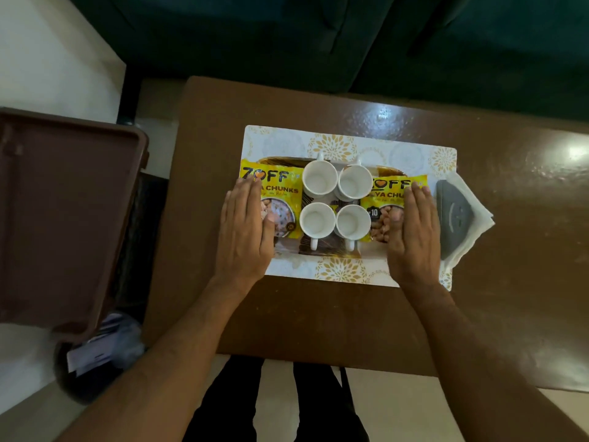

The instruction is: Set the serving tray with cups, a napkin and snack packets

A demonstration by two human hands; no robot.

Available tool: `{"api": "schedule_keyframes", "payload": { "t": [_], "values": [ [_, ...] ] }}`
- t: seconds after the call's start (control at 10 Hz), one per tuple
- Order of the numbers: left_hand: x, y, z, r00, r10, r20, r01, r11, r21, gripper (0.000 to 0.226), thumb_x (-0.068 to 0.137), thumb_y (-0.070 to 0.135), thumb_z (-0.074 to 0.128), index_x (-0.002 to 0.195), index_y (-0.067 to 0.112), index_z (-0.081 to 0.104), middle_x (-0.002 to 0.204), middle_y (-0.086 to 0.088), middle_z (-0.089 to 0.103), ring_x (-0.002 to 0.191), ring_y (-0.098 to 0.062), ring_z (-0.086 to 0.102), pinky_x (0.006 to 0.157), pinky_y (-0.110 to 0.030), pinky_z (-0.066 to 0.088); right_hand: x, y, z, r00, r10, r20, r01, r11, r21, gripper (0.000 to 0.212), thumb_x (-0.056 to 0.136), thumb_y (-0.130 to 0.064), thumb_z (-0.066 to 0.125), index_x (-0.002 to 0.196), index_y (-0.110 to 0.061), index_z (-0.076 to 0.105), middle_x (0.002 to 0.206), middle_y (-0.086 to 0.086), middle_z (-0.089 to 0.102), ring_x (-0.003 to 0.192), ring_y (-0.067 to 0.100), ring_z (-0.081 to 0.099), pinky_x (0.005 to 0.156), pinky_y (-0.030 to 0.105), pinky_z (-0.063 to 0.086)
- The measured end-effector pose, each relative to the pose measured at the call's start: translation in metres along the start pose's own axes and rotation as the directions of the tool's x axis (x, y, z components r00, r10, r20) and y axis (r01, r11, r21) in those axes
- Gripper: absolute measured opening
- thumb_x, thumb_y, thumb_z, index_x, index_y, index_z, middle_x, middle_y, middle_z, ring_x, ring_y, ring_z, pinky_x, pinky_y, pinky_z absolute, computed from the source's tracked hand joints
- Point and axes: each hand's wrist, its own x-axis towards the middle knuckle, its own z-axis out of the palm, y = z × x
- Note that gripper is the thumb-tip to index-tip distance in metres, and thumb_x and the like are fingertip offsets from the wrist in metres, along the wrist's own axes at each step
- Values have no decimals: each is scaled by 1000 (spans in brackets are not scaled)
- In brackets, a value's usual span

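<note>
A dark patterned serving tray rests on a white placemat with gold flowers. Several white cups stand upright in the tray's middle. One yellow snack packet lies at the tray's left end and another yellow snack packet at its right end. My left hand lies flat, fingers together, on the left packet's outer edge. My right hand lies flat on the right packet's outer edge. A white folded napkin lies right of the tray under a grey holder.
The brown table has its near edge just above my legs. A brown plastic chair or bin lid stands to the left, with papers and a bag on the floor beneath. A dark green sofa sits behind the table.
</note>
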Motion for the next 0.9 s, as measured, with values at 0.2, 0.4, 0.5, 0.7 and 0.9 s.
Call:
{"api": "schedule_keyframes", "payload": {
  "t": [0.2, 0.4, 0.5, 0.7, 0.9],
  "values": [
    [20, -5, 7, 996, 84, 39, -89, 983, 162, 61, 110, 29, 35, 163, 2, 22, 172, -16, 21, 162, -30, 15, 132, -48, 13, 5, 20, 6, 989, -35, 145, 70, 966, -248, 63, 113, -37, 29, 164, -3, 15, 174, 16, 9, 162, 29, 4, 131, 50, 10],
    [22, -8, 23, 989, 50, 136, -74, 982, 174, 68, 109, 35, 29, 165, 1, 10, 175, -17, 6, 164, -29, 2, 133, -47, 9, 7, 26, 14, 969, 16, 246, 58, 956, -289, 74, 110, -49, 20, 165, -5, -2, 174, 15, -9, 162, 29, -10, 131, 52, 4],
    [20, -7, 29, 986, 43, 159, -76, 975, 210, 71, 106, 38, 24, 164, 0, 9, 175, -20, 3, 163, -33, 1, 133, -49, 11, 6, 23, 16, 964, 30, 263, 54, 950, -308, 76, 109, -53, 17, 165, -6, -4, 174, 14, -11, 162, 30, -10, 131, 53, 4],
    [19, -5, 25, 983, 43, 176, -83, 969, 231, 71, 106, 39, 21, 164, 0, 10, 175, -20, 3, 163, -32, 0, 133, -50, 10, 9, 22, 14, 955, 31, 296, 69, 945, -321, 75, 109, -53, 13, 165, -5, 1, 174, 14, -9, 162, 30, -9, 130, 58, 8],
    [28, 15, -15, 998, 18, 67, -31, 979, 203, 69, 104, 38, 34, 161, 0, 23, 171, -18, 23, 161, -31, 16, 133, -50, 9, 15, -8, -12, 969, 3, 245, 73, 951, -300, 75, 109, -54, 8, 164, -4, 5, 175, 14, -2, 162, 28, -4, 130, 55, 11]
  ]
}}
